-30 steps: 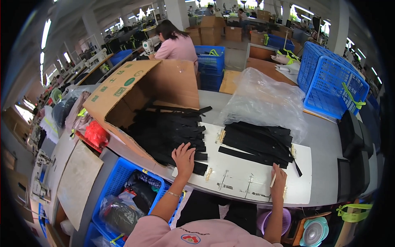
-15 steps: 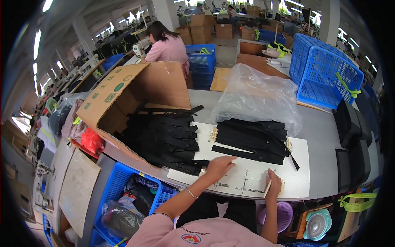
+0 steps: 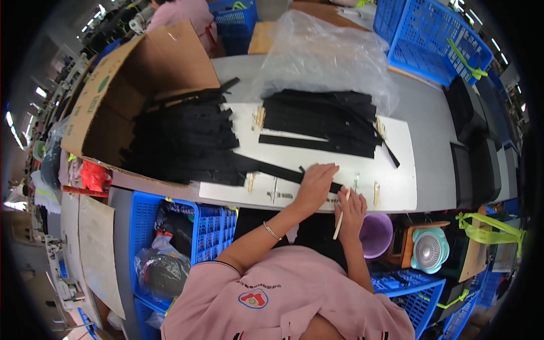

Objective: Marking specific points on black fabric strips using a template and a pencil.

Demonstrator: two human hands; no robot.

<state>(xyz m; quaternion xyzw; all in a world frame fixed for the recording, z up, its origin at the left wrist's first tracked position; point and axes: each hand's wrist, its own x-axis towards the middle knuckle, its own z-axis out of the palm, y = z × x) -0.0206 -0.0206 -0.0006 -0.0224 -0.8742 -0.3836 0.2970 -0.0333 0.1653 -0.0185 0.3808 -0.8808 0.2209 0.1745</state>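
A black fabric strip [image 3: 277,170] runs from the pile of black strips [image 3: 181,144] across the near part of the white board [image 3: 328,160]. My left hand [image 3: 316,184] presses down on this strip, its fingers close together. Beside it, my right hand [image 3: 353,205] grips a slim pale stick [image 3: 340,220], which slants down toward me. The right fingertips are at the strip's right end, partly covering it. Farther back on the board lies a layer of black strips [image 3: 317,119], with one strip set slightly apart along its near edge.
An open cardboard box [image 3: 170,59] lies on its side at the left, strips spilling out. Clear plastic sheeting [image 3: 323,51] covers the table's far part. A blue crate [image 3: 422,48] and black padded pieces [image 3: 481,161] stand at right. Another person [image 3: 181,20] sits beyond the box.
The view has tilted down. A black strip now stretches from the pile to under my hands. My left hand has come down onto it, and my right hand has moved closer to the left.
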